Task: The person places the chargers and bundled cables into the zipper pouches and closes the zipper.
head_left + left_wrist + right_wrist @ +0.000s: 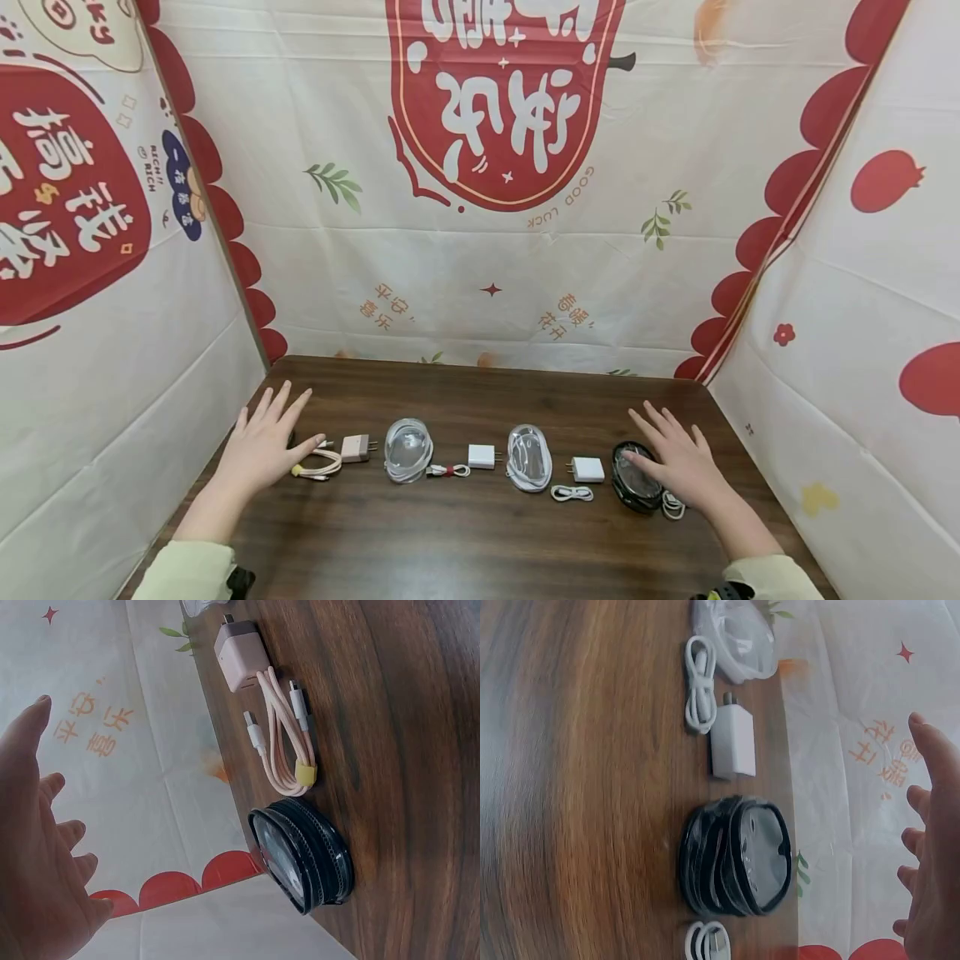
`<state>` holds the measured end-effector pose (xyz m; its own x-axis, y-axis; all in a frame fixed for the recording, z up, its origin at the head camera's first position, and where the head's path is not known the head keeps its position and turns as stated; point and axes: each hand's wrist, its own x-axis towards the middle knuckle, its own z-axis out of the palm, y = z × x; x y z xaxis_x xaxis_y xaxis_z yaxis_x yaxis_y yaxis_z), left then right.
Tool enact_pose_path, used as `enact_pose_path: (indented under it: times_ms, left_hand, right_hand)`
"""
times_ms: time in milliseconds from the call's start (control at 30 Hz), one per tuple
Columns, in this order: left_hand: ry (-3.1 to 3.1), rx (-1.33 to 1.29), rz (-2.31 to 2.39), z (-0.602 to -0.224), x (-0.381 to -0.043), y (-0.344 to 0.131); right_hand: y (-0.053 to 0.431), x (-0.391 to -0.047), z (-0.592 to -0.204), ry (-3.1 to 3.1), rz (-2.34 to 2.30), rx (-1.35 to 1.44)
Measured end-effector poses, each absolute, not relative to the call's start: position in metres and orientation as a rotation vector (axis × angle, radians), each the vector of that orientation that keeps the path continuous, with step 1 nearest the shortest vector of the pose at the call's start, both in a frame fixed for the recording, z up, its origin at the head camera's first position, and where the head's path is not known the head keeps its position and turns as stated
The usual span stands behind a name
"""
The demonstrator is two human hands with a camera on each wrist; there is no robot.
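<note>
My left hand [258, 450] is held with spread fingers over the table's left end and holds nothing. Beneath it, a round black-trimmed zip pouch [304, 855] shows in the left wrist view, mostly covered by the hand in the head view. Beside the pouch lie a pale pink cable [281, 742] with a yellow tie and a pink charger plug [241, 656]. My right hand [682, 467], fingers also spread, hovers by another black-trimmed clear pouch [739, 855]. Around that pouch are a white charger plug [733, 741], a tied white cable [700, 686] and a second coiled white cable [707, 941].
Midway along the row on the brown wooden table [450, 542] stand two clear pouches, a round one [408, 451] and an oval one [529, 458]. Between them lie a white plug [482, 456] and a white cable with a red tie [448, 471]. Printed cloth [495, 250] walls three sides.
</note>
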<state>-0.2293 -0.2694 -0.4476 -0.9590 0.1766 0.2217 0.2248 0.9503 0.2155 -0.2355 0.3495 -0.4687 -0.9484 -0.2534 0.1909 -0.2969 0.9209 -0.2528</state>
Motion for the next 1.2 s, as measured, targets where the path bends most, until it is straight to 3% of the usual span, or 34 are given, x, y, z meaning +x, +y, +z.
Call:
enact_pose_path:
  times_ms: [633,1200]
  left_hand:
    - [-2.931,-0.207,-0.685,-0.461,-0.224,-0.264]
    - [-2.769,-0.131,-0.813,-0.466,-0.215,-0.261]
  right_hand:
    - [0.325,-0.238,-0.478,-2.94,0.675,0.348]
    - [0.269,-0.247,-0.49,-2.909,0.766,0.444]
